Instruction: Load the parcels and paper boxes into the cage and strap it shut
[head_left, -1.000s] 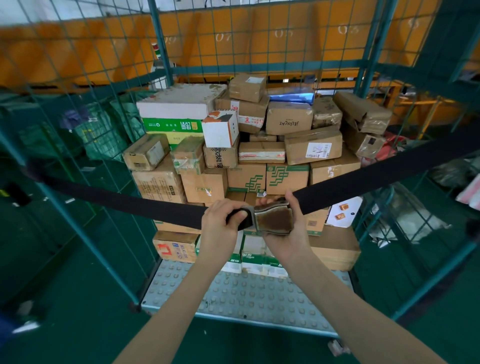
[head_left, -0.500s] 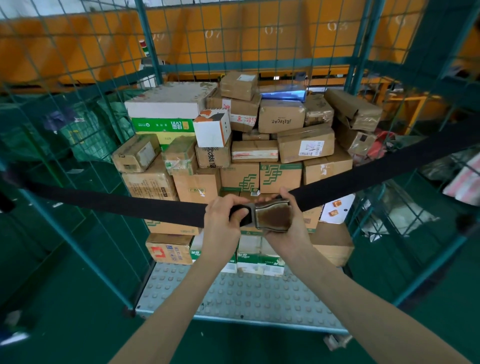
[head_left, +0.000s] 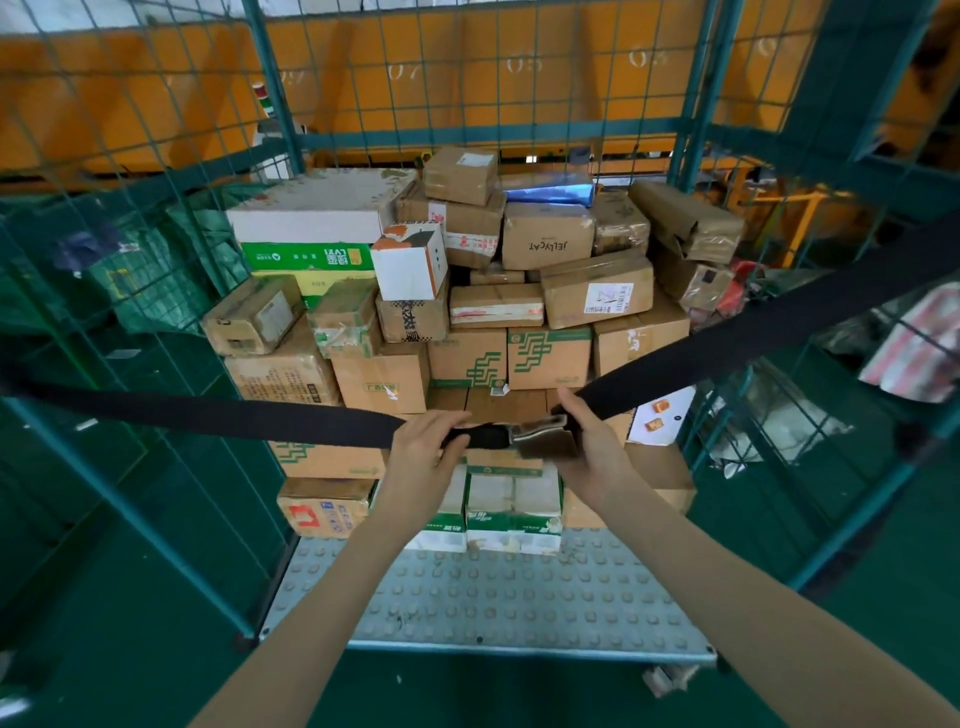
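Green mesh cage (head_left: 275, 93) is open at the front, and its studded floor plate (head_left: 493, 597) shows bare metal at the near edge. The parcels (head_left: 519, 312) are piled against the rear mesh in several uneven tiers, mostly brown cartons. A big white-and-green box (head_left: 311, 223) sits top left, a JELLYCAT box (head_left: 548, 236) near top centre, and a small white-and-orange box (head_left: 410, 257) just left of it. Green-and-white packs (head_left: 514, 506) stand at the front bottom. Loading looks done; no loose parcels show outside the front. Strapping is underway. The black strap (head_left: 234, 418) spans the open front from the left side to the upper right, and its 2 runs meet at a metal buckle (head_left: 545, 439) in the middle. The left hand (head_left: 421, 452) has its grip curled round the strap just left of the buckle. The right hand (head_left: 597, 447) has its grip closed on the buckle and strap from the right side. Cannot tell if the buckle is latched. Probably left to do: pull the strap taut, lock the buckle, let go.
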